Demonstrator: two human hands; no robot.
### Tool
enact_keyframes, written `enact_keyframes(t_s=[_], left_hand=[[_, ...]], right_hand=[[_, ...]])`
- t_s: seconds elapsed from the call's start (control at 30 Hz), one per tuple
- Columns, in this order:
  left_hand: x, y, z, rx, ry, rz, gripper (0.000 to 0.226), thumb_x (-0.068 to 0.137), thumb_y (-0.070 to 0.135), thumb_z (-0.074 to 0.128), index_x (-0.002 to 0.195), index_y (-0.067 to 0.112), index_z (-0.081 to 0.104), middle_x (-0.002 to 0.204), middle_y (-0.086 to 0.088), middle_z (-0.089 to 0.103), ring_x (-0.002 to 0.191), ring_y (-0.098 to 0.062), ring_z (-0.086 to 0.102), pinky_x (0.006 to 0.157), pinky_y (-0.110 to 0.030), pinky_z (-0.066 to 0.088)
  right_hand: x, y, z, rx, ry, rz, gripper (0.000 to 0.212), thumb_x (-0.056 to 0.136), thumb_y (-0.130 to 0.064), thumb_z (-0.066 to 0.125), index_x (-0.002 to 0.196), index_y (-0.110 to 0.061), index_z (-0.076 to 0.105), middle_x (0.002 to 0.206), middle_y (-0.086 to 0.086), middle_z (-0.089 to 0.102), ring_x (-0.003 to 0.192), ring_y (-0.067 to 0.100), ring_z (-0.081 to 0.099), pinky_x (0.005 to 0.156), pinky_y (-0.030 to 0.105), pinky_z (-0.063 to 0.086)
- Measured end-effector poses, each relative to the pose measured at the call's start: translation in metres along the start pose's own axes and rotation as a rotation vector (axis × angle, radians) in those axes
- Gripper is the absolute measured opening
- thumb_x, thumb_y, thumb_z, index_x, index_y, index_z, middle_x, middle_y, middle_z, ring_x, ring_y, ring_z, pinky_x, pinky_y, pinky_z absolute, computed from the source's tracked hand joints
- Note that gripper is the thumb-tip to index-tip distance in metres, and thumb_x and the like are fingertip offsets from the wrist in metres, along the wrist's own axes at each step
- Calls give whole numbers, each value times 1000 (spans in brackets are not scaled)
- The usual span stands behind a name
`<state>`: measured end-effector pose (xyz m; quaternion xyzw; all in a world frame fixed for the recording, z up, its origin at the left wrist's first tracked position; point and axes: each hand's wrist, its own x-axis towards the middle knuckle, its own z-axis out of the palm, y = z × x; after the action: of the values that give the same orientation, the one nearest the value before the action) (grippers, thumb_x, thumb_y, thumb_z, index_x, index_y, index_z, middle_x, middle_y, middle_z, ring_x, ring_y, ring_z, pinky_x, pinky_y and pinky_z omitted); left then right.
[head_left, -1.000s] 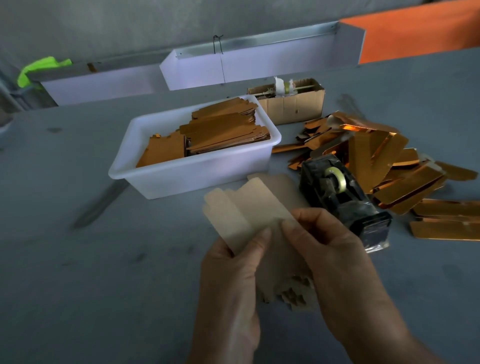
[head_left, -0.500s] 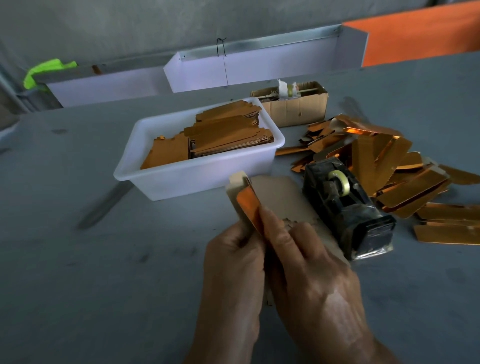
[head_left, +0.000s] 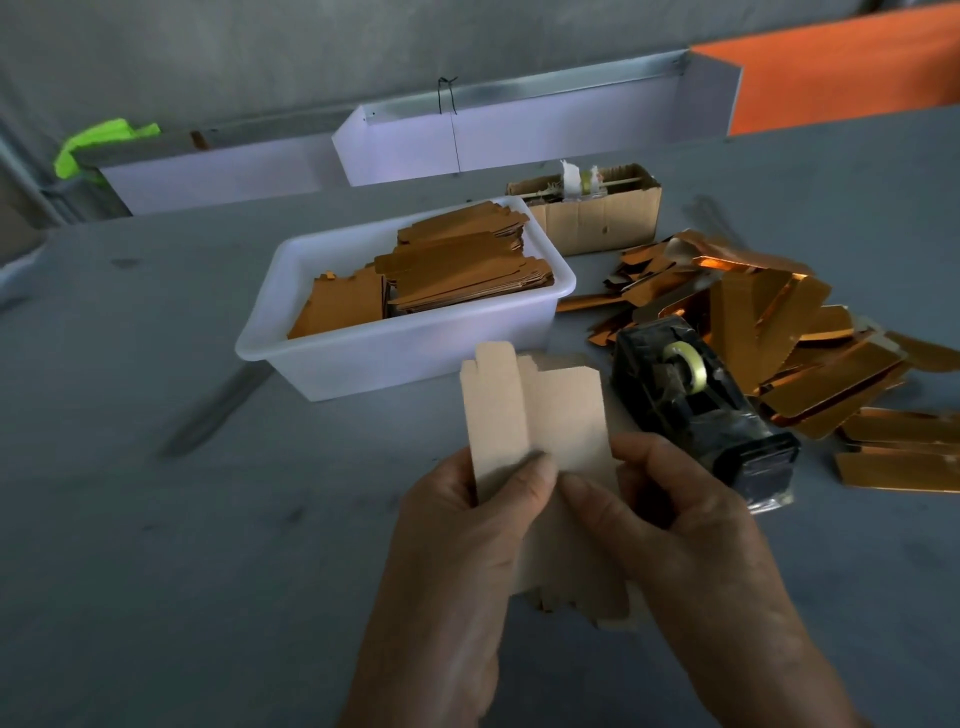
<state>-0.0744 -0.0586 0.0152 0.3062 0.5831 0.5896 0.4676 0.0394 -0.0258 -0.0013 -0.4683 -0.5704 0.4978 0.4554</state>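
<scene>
- The white tub (head_left: 395, 358) sat just beyond the hands, with its stack of gold blanks (head_left: 467, 275) heaped to the rim. I judged that a piece pushed forward carelessly could catch that rim or knock the top sheets askew.
- The left hand (head_left: 467, 561) pinched the left panel of the cardboard blank (head_left: 550, 415), thumb flat on the plain brown face and fingers hidden behind it. If that thumb slid, I reckoned the fold would wander off its score line and crease crooked.
- The blank was held in the air above the grey table (head_left: 156, 519), in front of the tub and just left of the tape dispenser (head_left: 696, 400). It was partly folded along one lengthwise line. Its small notched flaps hung between the wrists and looked easy to bend or tear if squeezed.
- The right hand (head_left: 691, 545) pinched the right panel, thumb on top and fingers curled behind. An uneven pull between the two hands could twist the thin card.
- The dispenser stood close beside the right knuckles, so a wide swing could bump it or graze its near end.
- The loose pile of gold pieces (head_left: 810, 332) lay further right, and a shoved dispenser could scatter it.
- I could read no brand, label or writing on the tub, the dispenser, the blank or the brown cardboard box (head_left: 597, 218) behind.
</scene>
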Motion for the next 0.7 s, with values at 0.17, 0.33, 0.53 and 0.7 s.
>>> enact_keyframes(t_s=[0.17,0.33,0.53,0.7], left_hand=[[4,2,2,68,13,48,16,73,20,75,88,17,78,83,-4,77,83,-22,73,77,-38,56],[5,-2,3,230,52,106,20,65,37,74,83,28,76,71,1,75,70,-17,72,67,-41,59],[8,-8,8,315,112,94,24,60,42,68,79,29,75,65,1,73,65,-18,70,64,-45,60],[6,-8,13,288,130,79,30,64,44,67,75,16,70,56,-7,63,50,-16,55,48,-37,45]], right_hand=[[0,3,-2,-80,21,-68,32,59,-51,71,88,-41,66,73,4,65,72,26,62,66,50,55],[-1,9,-1,-62,6,-52,23,66,-40,71,87,-39,63,75,-3,70,70,19,65,65,42,57],[-5,6,6,-508,197,-339,34,70,-18,76,97,-28,58,54,-6,46,55,9,52,48,17,40],[-14,5,18,-772,175,-528,55,74,-10,65,128,-1,57,85,6,67,50,24,61,36,32,49]])
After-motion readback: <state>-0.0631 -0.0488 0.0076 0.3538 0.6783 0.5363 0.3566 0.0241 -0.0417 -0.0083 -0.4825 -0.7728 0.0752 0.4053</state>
